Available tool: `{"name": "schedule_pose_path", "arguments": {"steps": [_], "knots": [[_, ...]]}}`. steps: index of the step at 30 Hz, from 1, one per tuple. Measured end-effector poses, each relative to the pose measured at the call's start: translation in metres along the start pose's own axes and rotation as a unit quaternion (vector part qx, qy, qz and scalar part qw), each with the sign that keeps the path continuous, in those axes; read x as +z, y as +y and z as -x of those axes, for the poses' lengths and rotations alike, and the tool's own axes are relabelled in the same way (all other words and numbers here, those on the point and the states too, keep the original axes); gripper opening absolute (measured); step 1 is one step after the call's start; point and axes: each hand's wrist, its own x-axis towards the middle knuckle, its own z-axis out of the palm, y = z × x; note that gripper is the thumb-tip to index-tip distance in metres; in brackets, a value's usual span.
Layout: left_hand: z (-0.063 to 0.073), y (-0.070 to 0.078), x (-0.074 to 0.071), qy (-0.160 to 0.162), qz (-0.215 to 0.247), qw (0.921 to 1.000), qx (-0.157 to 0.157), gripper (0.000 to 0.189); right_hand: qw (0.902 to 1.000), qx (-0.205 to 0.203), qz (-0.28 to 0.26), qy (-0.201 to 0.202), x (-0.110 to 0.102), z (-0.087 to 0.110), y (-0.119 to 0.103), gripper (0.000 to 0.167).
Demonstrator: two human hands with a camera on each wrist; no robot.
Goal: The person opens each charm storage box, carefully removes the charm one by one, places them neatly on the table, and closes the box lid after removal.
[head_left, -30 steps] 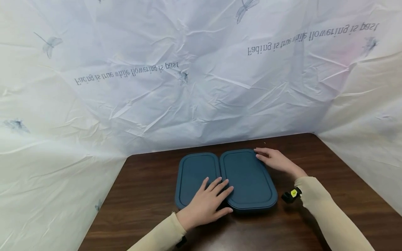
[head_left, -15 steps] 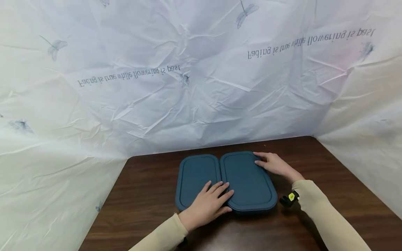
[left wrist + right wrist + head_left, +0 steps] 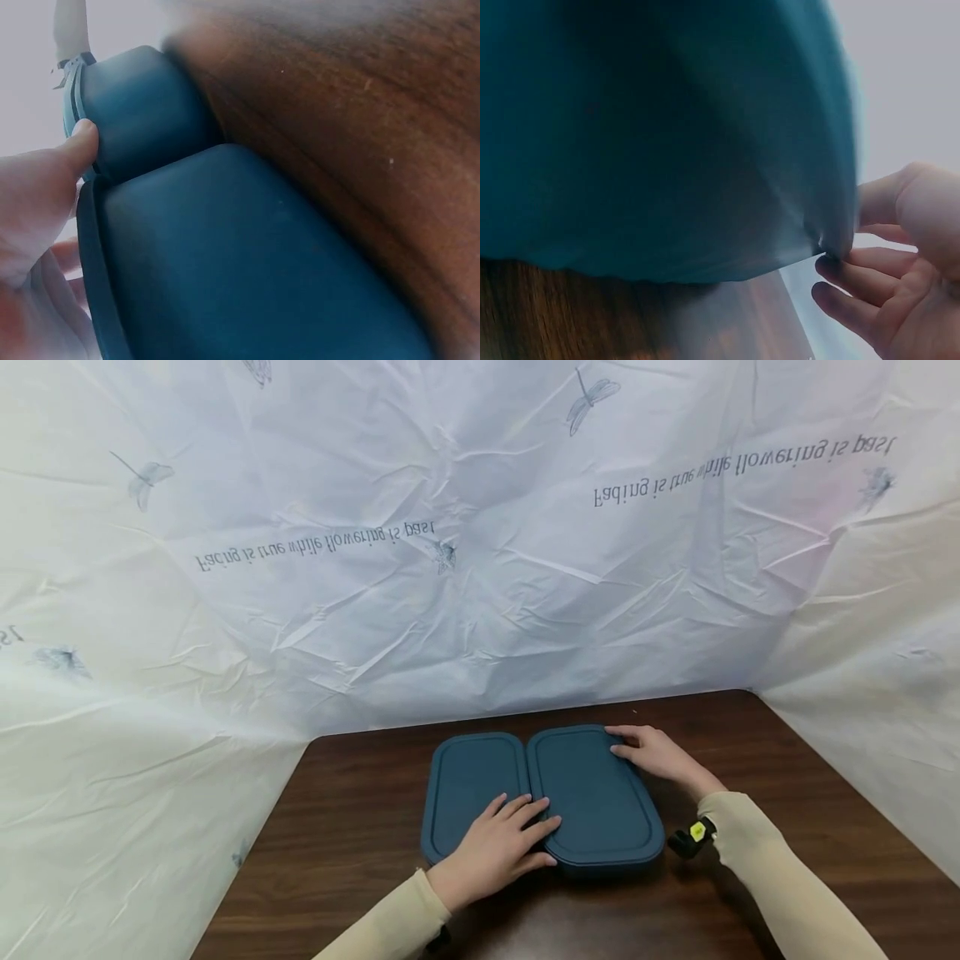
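Note:
Two dark blue lidded food containers stand side by side, the left container (image 3: 474, 777) and the right container (image 3: 592, 793). Fingers spread, my left hand (image 3: 491, 853) rests across the inner edges of both lids. Its thumb (image 3: 84, 141) presses at the rim of the right container in the left wrist view. At the far right corner of the right container's lid (image 3: 581, 760), my right hand (image 3: 660, 753) pinches the edge. From the right wrist view, its fingertips (image 3: 831, 266) sit beneath that corner, beside the container's wall.
The containers stand on a dark brown wooden table (image 3: 352, 827) with rounded far corners. Wrinkled white sheeting (image 3: 465, 610) with printed lettering and insects hangs behind it and along both sides. A black wrist strap (image 3: 690, 838) with a yellow mark is on the right sleeve.
The right hand's fingers have bent closer onto the lid's corner, and that hand has shifted slightly. The left hand keeps nearly the same place. The whole view has tilted up a little.

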Motion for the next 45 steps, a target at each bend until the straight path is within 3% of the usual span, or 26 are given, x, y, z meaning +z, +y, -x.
{"name": "schedule_pose_path", "arguments": {"steps": [12, 18, 30, 38, 42, 45], "knots": [[-0.014, -0.014, -0.024, 0.026, 0.039, 0.9989, -0.009, 0.055, 0.9973, 0.025, -0.039, 0.057, -0.026, -0.007, -0.025, 0.052], [-0.022, -0.015, -0.029, 0.029, 0.055, 0.9979, -0.017, 0.055, 0.9945, 0.040, -0.055, 0.080, -0.035, -0.007, -0.026, 0.053], [-0.059, -0.002, -0.025, 0.047, 0.069, 0.9964, 0.015, 0.054, 0.9893, 0.066, -0.032, 0.126, -0.065, 0.022, -0.009, 0.057], [-0.078, 0.005, -0.038, 0.080, 0.077, 0.9932, 0.037, 0.052, 0.9867, 0.082, -0.051, 0.130, -0.086, 0.038, -0.005, 0.063], [-0.087, 0.007, -0.046, 0.067, 0.096, 0.9925, 0.035, 0.051, 0.9855, 0.085, -0.069, 0.129, -0.095, 0.047, -0.003, 0.061], [-0.092, 0.008, -0.054, 0.049, 0.137, 0.9890, 0.025, 0.051, 0.9836, 0.082, -0.100, 0.126, -0.099, 0.052, 0.001, 0.055]]}}
